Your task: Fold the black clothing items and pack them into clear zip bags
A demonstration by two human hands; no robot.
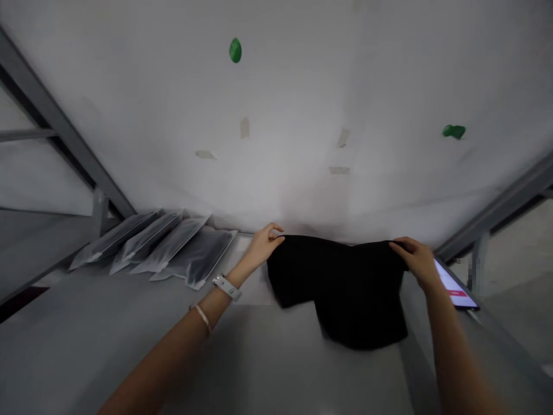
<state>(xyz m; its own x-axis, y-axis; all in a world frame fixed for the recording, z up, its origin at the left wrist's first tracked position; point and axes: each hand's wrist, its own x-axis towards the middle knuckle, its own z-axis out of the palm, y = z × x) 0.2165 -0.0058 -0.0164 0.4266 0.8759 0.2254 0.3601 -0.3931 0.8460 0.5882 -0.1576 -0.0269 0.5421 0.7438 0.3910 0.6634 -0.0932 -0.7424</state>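
A black garment, by its outline a pair of shorts, hangs or lies spread between my two hands, its upper edge running from one to the other. At the upper left corner, my left hand pinches the cloth between thumb and fingers. My right hand grips the opposite upper corner, thumb and fingertips closed on the fabric. Two separate lower parts of the cloth drop toward the table's front. A pale watch strap and a bracelet are on my left wrist.
Several clear zip bags with dark folded contents lie overlapped at the left of the grey table. A lit tablet or phone screen stands beyond my right forearm. A white sheet wall rises behind, between metal frame bars.
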